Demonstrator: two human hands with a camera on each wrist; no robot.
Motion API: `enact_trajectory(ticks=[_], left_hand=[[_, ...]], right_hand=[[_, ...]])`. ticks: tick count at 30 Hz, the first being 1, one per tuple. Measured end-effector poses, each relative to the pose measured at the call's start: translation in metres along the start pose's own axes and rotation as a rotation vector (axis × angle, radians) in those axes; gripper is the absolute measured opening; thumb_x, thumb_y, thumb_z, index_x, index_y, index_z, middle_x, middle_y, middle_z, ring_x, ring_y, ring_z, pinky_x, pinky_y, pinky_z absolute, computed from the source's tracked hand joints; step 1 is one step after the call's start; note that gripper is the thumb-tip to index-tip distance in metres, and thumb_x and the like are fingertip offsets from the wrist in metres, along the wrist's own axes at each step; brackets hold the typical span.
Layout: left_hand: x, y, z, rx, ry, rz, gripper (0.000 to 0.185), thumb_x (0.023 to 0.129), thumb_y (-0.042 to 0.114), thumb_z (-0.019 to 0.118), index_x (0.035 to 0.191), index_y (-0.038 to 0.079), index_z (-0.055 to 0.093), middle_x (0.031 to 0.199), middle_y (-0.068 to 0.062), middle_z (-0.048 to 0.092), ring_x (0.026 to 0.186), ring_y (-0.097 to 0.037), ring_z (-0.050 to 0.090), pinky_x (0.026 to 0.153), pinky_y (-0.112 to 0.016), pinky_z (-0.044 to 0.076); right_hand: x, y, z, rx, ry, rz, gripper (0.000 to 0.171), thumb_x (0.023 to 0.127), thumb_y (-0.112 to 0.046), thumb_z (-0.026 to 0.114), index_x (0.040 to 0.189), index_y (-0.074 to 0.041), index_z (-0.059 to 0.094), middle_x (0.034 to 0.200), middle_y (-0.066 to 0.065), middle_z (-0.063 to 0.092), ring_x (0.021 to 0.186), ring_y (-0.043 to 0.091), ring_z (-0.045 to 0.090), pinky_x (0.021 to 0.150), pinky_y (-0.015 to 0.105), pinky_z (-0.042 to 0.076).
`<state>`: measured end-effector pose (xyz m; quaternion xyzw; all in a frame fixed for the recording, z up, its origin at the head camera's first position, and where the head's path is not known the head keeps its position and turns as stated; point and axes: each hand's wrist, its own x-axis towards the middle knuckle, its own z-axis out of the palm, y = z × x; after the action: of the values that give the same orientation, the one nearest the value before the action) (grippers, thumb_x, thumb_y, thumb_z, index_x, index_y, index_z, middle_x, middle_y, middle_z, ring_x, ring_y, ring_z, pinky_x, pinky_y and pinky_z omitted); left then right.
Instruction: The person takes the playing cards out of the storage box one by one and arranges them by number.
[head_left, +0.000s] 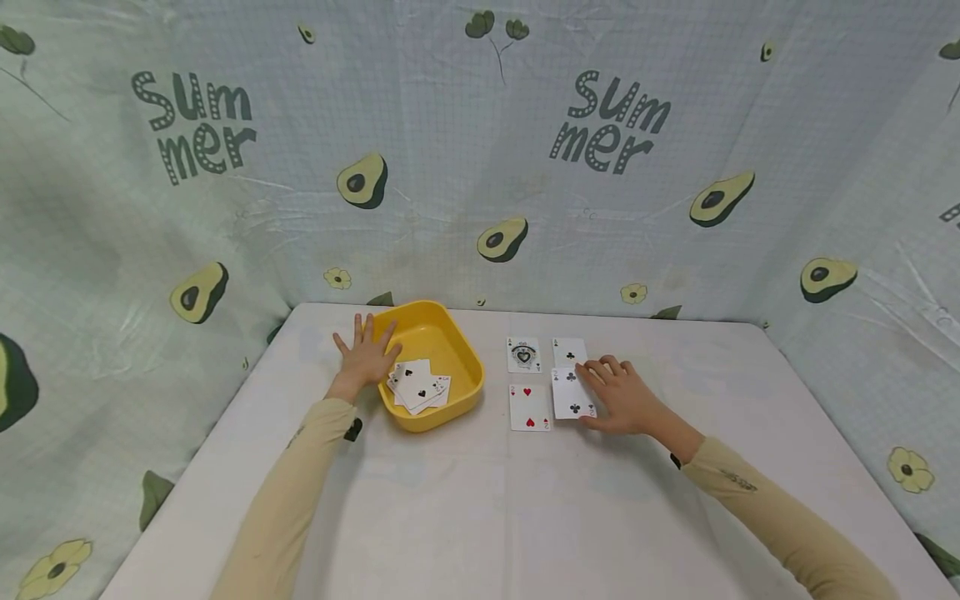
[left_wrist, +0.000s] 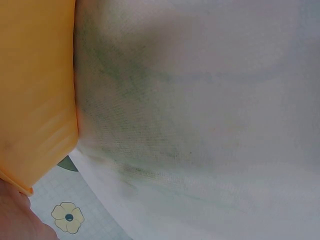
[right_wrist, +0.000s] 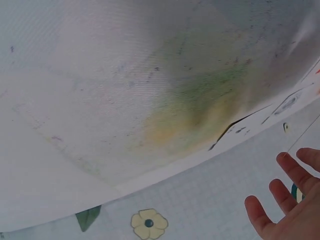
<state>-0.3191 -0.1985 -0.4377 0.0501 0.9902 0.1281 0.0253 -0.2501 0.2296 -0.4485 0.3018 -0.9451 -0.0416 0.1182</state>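
In the head view my left hand (head_left: 365, 362) lies with spread fingers on the left rim of a yellow plastic tub (head_left: 465, 354). Several loose playing cards (head_left: 414, 385) are piled inside the tub, a spade card on top. My right hand (head_left: 621, 398) pinches a two of clubs (head_left: 572, 395) by its edges, thumb at the near edge and fingertips at the far one. That card overlaps the lower part of an ace of clubs (head_left: 570, 347). To its left lie an ace of spades (head_left: 523, 355) and a two of hearts (head_left: 530, 408), face up.
A white-covered table (head_left: 450, 517) carries everything. Behind it and at both sides hangs a pale cloth (head_left: 420, 100) printed with avocados, flowers and lettering. In the left wrist view the tub's side wall (left_wrist: 37, 90) fills the left edge.
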Motion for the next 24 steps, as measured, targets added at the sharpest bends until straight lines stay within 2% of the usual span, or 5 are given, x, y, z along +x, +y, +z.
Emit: enact_trajectory(ticks=[7,14,20,24], left_hand=[[-0.001,0.0,0.0,-0.009,-0.009,0.003,0.056,0.096,0.04,0.027,0.144,0.015,0.015,0.148,-0.025,-0.007,0.135,-0.041,-0.016,0.095,-0.07,-0.013],[-0.001,0.001,0.0,-0.005,-0.016,-0.014,0.056,0.096,0.042,0.026,0.144,0.016,0.014,0.148,-0.023,-0.008,0.135,-0.039,-0.017,0.095,-0.07,-0.013],[-0.001,0.002,-0.001,-0.008,-0.02,-0.017,0.057,0.096,0.042,0.026,0.144,0.015,0.014,0.148,-0.023,-0.009,0.135,-0.04,-0.016,0.095,-0.07,-0.014],[-0.001,0.002,-0.001,-0.01,-0.025,-0.02,0.057,0.096,0.042,0.026,0.144,0.015,0.014,0.148,-0.023,-0.01,0.135,-0.039,-0.017,0.095,-0.07,-0.014]], right_hand=[[-0.005,0.007,0.006,-0.016,0.017,-0.015,0.079,0.072,-0.059,0.058,0.13,-0.008,0.044,0.124,0.008,0.05,0.111,0.028,0.04,0.084,0.049,0.038],[-0.008,0.01,0.012,-0.008,-0.014,-0.024,0.079,0.072,-0.059,0.058,0.131,-0.008,0.043,0.126,0.008,0.049,0.113,0.029,0.039,0.084,0.053,0.038],[-0.011,0.011,0.017,-0.017,-0.003,-0.043,0.078,0.072,-0.059,0.058,0.13,-0.008,0.044,0.125,0.007,0.05,0.111,0.028,0.039,0.081,0.051,0.038],[-0.013,0.011,0.02,-0.023,-0.029,-0.032,0.079,0.072,-0.06,0.057,0.131,-0.008,0.043,0.124,0.007,0.05,0.112,0.028,0.039,0.082,0.051,0.038]])
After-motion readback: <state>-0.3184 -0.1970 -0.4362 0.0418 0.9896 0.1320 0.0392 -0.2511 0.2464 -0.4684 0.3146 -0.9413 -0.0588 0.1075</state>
